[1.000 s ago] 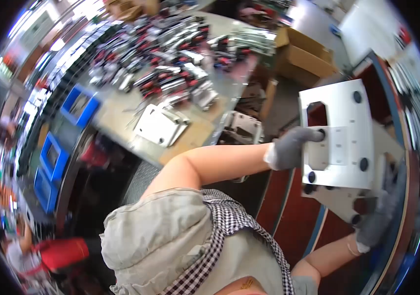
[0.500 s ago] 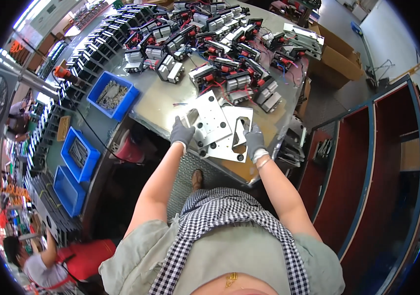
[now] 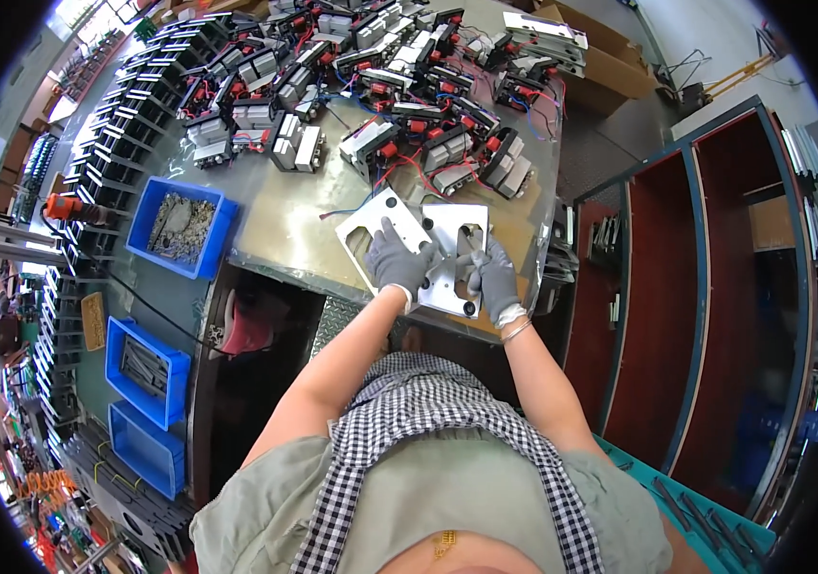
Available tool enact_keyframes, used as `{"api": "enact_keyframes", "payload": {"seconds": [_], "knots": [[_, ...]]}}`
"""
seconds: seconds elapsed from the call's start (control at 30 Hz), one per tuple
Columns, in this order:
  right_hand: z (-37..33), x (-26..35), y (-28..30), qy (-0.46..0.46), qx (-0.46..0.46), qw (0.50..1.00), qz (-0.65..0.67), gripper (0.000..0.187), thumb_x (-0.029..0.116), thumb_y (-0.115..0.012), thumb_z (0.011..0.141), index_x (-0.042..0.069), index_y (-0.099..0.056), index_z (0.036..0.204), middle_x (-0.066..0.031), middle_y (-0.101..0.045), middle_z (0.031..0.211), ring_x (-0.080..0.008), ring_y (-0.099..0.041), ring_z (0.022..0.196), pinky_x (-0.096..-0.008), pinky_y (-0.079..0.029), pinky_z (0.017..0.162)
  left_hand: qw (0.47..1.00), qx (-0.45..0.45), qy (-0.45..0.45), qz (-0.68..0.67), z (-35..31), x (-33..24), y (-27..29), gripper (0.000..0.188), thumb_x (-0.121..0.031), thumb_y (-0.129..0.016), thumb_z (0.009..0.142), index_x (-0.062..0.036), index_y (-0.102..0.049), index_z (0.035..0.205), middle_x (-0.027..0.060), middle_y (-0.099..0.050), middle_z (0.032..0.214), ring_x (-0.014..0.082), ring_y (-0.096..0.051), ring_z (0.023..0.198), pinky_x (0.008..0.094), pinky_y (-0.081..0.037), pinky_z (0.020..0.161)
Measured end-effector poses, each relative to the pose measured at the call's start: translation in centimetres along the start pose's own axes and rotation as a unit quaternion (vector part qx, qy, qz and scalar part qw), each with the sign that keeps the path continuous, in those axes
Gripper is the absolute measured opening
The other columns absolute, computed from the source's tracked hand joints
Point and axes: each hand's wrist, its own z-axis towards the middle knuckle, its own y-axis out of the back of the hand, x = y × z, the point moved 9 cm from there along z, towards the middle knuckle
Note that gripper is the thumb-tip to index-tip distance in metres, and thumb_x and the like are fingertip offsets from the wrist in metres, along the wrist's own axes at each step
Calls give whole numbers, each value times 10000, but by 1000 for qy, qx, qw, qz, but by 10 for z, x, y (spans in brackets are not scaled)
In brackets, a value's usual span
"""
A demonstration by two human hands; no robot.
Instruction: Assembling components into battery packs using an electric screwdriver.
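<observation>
The metal plates (image 3: 419,251) are lying flat on the desk (image 3: 285,215) near its front edge, two pale sheets with cut-outs and holes, one overlapping the other, and you are pressing both gloved hands down on them. Your left hand (image 3: 397,260) is resting spread on the left, tilted plate, fingers splayed over its surface; your right hand (image 3: 495,277) is sitting on the right plate, fingers curled at the rim of its cut-out, though I cannot tell whether they are pinching anything small. Judging from how they are lying, the plates are already set down but not yet squared to each other, so the lining-up seems to be what is left. Beyond the plates, farther across the desk, many grey units with red parts and wires (image 3: 399,105) are crowding the surface. Left of the plates, a blue bin of small metal parts (image 3: 182,227) is sitting at the desk's corner.
</observation>
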Motion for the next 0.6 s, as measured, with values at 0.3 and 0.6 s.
{"api": "enact_keyframes", "payload": {"seconds": [0.3, 0.6], "knots": [[25, 11, 71, 149, -222, 807, -526, 771, 342, -738, 814, 82, -417, 1465, -256, -608, 1199, -388, -607, 1077, -432, -494, 909, 883, 94, -347, 302, 37, -31, 32, 643, -215, -687, 814, -140, -494, 1423, 171, -478, 1462, 357, -448, 1361, 437, -365, 1117], [33, -19, -7, 2, -201, 794, -574, 1146, 473, -853, 648, 181, -234, 1566, -219, -453, 1346, -429, -571, 1054, -499, -485, 891, 572, 284, -498, 587, 34, -74, -25, 864, -404, -852, 694, -150, -487, 1435, 73, -632, 1284, 284, -563, 1251, 508, -224, 1196]]}}
